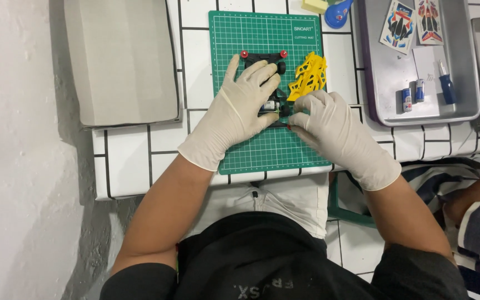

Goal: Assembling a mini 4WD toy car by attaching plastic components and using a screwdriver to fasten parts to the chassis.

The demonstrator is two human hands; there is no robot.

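Gripping black plastic chassis (265,83), latex-gloved hands (240,111)

Bright, even light on your work here, and the picture is sharp right at your grip: the grid of the green cutting mat (268,139) reads crisply under both gloves. Soft shadow sits just below your left hand (239,114) and right hand (334,133). Right of your grip, the metal tray (381,89) shows a mild sheen. Far left, the wall darkens into grey shade.
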